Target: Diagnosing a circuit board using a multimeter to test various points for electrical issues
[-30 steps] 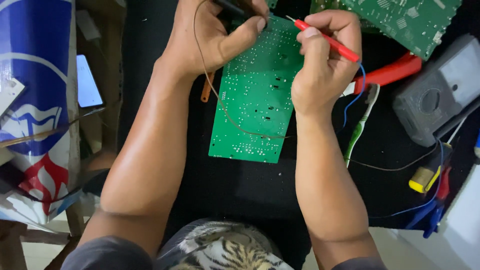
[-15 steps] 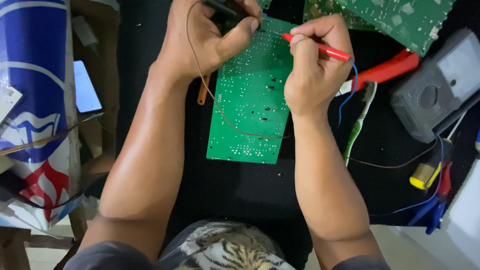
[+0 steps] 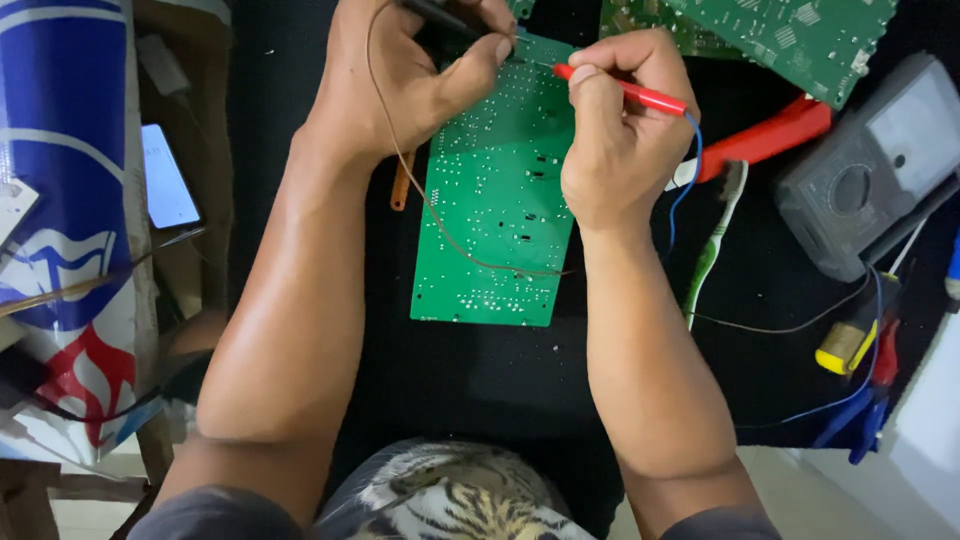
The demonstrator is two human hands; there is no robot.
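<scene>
Left hand fingers clamped on a black probe, tip at the top edge of the green circuit board lying flat on the dark worktop. Right hand fingers pinch a red probe onto it. Probing looks mid-way; lower board untouched. Grey meter far right.

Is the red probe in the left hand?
No, the right hand grips the red probe over the green board; the left hand holds a black probe.
</scene>
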